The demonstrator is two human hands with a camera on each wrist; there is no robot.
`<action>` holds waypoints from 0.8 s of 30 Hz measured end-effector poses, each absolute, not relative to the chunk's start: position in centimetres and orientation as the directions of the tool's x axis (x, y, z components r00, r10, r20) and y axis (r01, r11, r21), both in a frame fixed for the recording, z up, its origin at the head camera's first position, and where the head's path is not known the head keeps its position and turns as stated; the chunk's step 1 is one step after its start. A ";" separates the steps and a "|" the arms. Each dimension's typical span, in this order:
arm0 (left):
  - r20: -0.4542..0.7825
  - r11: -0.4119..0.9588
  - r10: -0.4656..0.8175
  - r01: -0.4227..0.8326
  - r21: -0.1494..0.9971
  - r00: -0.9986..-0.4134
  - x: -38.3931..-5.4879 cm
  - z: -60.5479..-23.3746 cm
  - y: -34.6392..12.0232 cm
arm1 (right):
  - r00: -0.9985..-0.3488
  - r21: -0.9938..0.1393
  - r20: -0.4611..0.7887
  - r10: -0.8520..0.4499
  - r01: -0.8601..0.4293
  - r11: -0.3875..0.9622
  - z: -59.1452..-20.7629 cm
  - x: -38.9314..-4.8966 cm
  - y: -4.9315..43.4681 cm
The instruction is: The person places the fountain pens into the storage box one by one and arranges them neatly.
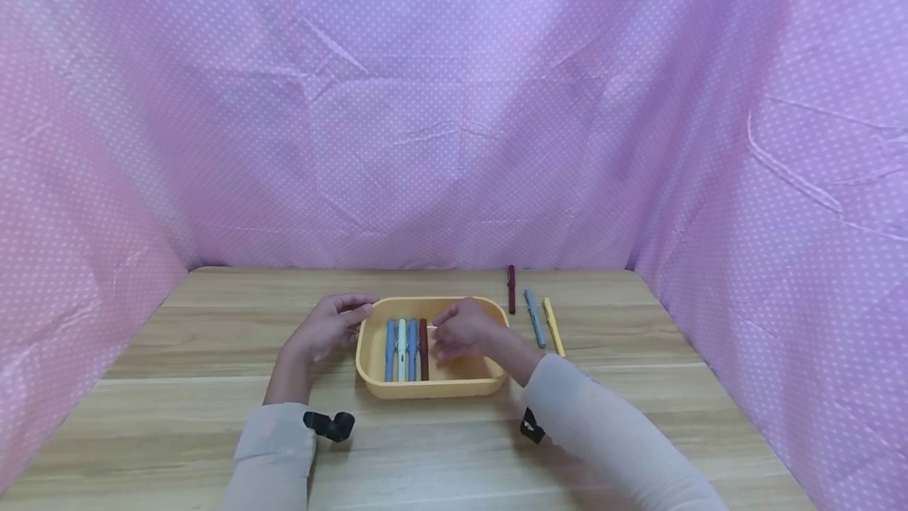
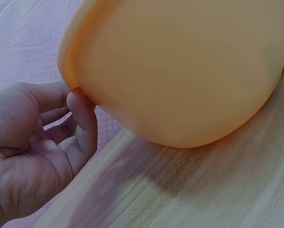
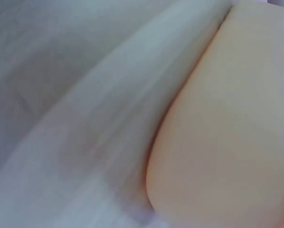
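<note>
A yellow tray (image 1: pixel 433 390) stands on the wooden table. My left hand (image 1: pixel 332 327) is at its left side, and the left wrist view shows thumb and fingers pinching the rim. Inside the tray's left half, pens lie side by side: a blue pen (image 1: pixel 390 352), a pale green pen (image 1: pixel 402 352), another blue pen (image 1: pixel 413 352) and a dark red pen (image 1: pixel 424 352). My right hand (image 1: pixel 464 330) reaches into the tray just right of the dark red pen. A small light-coloured bit shows by its fingertips; whether it holds anything is hidden. The right wrist view misses the hand.
On the table right of the tray lie a second dark red pen (image 1: pixel 511 290), a grey-blue pen (image 1: pixel 535 318) and a yellow pen (image 1: pixel 554 327), apart from each other. Pink dotted cloth (image 1: pixel 454 140) hangs behind and along both sides of the table (image 1: pixel 397 464).
</note>
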State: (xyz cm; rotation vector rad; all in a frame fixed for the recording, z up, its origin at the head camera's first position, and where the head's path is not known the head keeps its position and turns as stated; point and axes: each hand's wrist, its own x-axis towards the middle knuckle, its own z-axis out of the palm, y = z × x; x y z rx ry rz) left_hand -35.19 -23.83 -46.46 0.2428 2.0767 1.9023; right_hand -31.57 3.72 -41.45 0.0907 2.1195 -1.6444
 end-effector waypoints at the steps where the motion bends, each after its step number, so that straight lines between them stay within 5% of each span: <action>1: -0.113 0.103 0.333 -0.083 0.991 -0.936 -35.2 -46.5 -23.8 | -0.896 -0.901 -0.386 -0.219 0.315 0.297 -41.2 -31.6 3.9; 24: -0.111 0.107 0.350 -0.078 0.991 -0.930 -35.6 -46.5 -23.9 | -0.920 -0.917 -0.328 -0.213 0.256 0.307 -38.7 -31.9 8.2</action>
